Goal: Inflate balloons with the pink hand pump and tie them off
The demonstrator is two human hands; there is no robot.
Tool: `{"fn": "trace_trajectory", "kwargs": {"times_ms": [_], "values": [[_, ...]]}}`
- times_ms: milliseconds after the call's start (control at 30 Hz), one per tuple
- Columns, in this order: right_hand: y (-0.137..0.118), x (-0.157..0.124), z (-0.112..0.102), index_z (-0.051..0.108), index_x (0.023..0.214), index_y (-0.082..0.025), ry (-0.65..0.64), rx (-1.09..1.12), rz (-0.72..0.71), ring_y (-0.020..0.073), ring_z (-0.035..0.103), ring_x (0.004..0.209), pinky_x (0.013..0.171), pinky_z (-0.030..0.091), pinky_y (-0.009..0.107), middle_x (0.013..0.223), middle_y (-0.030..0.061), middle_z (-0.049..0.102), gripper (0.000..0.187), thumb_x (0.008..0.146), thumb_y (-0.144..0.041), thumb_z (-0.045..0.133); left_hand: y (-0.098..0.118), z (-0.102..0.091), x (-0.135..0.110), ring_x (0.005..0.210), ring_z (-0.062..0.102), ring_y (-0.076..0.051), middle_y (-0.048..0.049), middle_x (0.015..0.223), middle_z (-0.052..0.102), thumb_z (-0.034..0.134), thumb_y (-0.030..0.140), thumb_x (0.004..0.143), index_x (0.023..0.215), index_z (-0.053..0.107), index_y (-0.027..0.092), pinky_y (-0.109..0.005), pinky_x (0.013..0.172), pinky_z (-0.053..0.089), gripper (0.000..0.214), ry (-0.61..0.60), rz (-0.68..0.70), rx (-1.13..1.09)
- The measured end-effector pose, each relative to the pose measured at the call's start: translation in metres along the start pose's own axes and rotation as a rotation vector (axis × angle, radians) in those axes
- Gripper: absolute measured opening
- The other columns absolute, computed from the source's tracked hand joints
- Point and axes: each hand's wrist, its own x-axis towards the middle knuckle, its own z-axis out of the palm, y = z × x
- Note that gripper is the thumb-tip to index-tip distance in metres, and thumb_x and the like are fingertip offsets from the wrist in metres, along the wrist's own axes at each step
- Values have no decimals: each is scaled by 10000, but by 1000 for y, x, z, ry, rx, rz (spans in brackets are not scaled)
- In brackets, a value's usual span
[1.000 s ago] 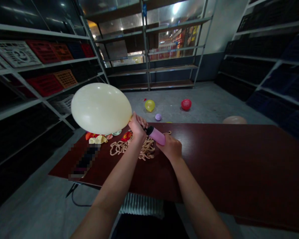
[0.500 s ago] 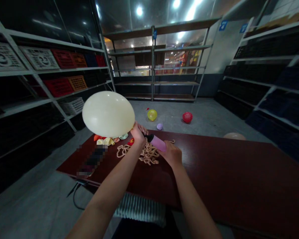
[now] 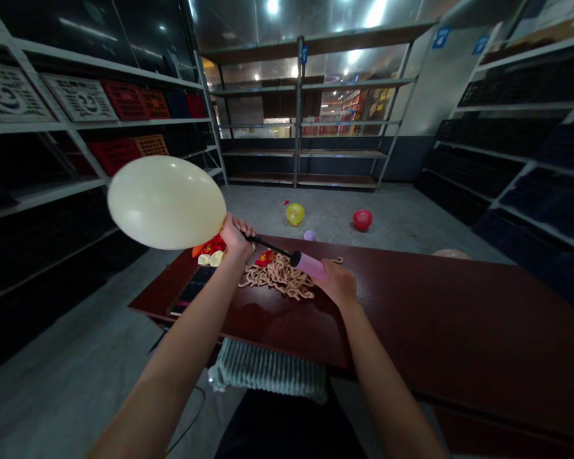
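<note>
Just beyond the fingers of the left hand (image 3: 236, 240), the cream balloon (image 3: 167, 203) is taut rubber, smooth and glossy (pale highlights dot its skin). In the fingers of the right hand (image 3: 337, 282), the pink barrel (image 3: 310, 265) is smooth plastic; the slim black rod (image 3: 271, 246) between both sets of fingers looks hard. Tan strands (image 3: 281, 275) below the fingers seem matt and rubbery, though blur leaves that unsure, on a polished wood-look tabletop (image 3: 435, 296).

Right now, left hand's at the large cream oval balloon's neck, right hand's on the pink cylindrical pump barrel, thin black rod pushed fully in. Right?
No: the head view shows the thin black rod extended from the pink cylindrical pump barrel. Left hand and right hand are as stated.
</note>
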Motion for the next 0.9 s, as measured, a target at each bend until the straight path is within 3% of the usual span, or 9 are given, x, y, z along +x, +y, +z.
{"fn": "trace_trajectory", "kwargs": {"times_ms": [200,367,467,700,800,900], "values": [[-2,0,3,634,964,-212,42,82,29,177,661,750,621,323,268,843,25,716,325,778,-475,681,27,30,-4,303,271,-74,68,409,268,506,377,979,525,260,193,-217,353,249,548,-168,100,87],[0,0,7,631,933,-208,44,131,83,188,657,710,608,324,271,805,26,708,342,752,-491,696,20,59,-21,292,258,-63,68,386,254,534,429,975,489,273,194,-219,332,222,600,-258,191,113],[2,1,7,621,941,-205,5,150,111,193,658,710,605,325,272,822,32,713,341,748,-474,701,-3,65,-30,286,251,-58,73,372,254,561,462,958,487,289,193,-213,325,209,607,-276,182,110],[4,3,12,597,924,-211,-27,123,189,196,649,717,601,309,278,838,47,718,338,761,-492,691,-101,48,-45,257,260,-76,71,357,284,553,385,965,499,291,204,-224,298,198,564,-313,8,106],[5,3,14,597,913,-217,-18,107,208,192,645,715,603,301,282,834,39,715,333,745,-483,709,-117,42,-46,264,270,-72,71,366,285,562,381,961,506,276,204,-217,303,202,566,-289,-60,102],[5,4,13,602,934,-217,0,128,198,187,640,718,608,302,280,858,37,719,331,749,-472,704,-114,38,-45,272,266,-67,75,373,278,570,417,955,518,279,203,-215,313,216,567,-273,-81,105]]}}
